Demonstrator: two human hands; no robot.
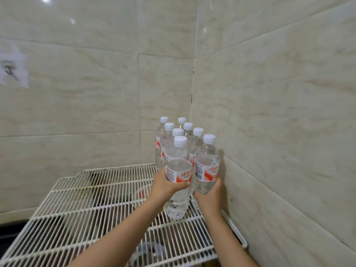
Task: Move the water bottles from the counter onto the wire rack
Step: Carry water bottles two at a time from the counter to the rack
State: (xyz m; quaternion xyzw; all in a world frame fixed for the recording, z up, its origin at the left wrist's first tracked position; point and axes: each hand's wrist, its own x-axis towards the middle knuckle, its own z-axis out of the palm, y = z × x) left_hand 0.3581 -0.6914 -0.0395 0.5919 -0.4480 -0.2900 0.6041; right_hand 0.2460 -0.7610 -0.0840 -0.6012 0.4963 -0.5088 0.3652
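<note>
the left grip (167, 186) is wrapped around the middle of a clear water bottle (178, 182), fingers curled across its red and white label. the bottle stands upright with its base at the wire rack (81, 207); whether it touches the wires cannot be told. the right grip (209, 195) is clamped on a second bottle (207, 166) just beside the first, nearer the right wall (279, 112), also upright. right behind these two, six more bottles (169, 135) with white caps stand close together in the far right corner of the rack, where the two tiled walls meet. the white rack reaches left and toward the camera, with dark blurred shapes showing below through its wires.
</note>
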